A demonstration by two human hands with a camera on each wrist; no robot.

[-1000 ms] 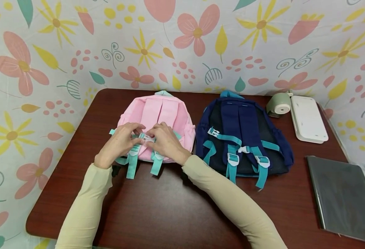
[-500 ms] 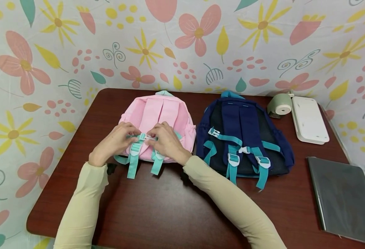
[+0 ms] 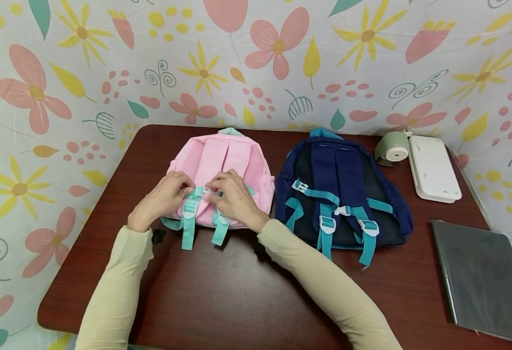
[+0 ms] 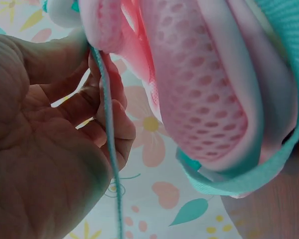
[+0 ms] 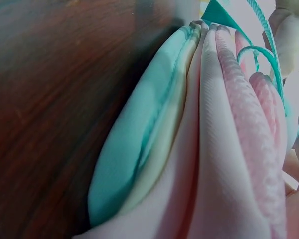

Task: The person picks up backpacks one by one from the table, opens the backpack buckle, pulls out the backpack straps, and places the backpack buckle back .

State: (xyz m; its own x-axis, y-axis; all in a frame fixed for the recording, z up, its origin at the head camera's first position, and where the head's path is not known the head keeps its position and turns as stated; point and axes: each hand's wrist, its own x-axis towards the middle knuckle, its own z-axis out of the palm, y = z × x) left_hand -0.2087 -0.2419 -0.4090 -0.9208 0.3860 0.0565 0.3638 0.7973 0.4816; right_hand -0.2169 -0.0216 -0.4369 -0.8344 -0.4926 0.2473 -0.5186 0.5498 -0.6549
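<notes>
A pink backpack [image 3: 212,150] with turquoise webbing lies on the table, its shoulder straps facing up. Over its lower middle, a white side-release buckle [image 3: 206,191] sits between my two hands. My left hand [image 3: 162,197] pinches a turquoise strap [image 4: 112,134] at the buckle's left side; its thin edge runs between thumb and fingers in the left wrist view. From the other side, my right hand [image 3: 235,198] grips the buckle's right end with thumb and fingertips, which partly hide it. The right wrist view mostly shows the pack's layered side [image 5: 229,149].
Right beside the pink pack lies a navy backpack [image 3: 321,165] with turquoise straps and white buckles. Farther right are a green-and-white round object [image 3: 391,147], a white box [image 3: 433,167] and a dark flat folder [image 3: 483,277]. A patterned cloth [image 3: 256,63] hangs behind the table [image 3: 221,296].
My left hand has drawn back a little to the left, leaving more of the buckle and strap in sight. My right hand keeps its hold, nearly still. Both backpacks stay in place.
</notes>
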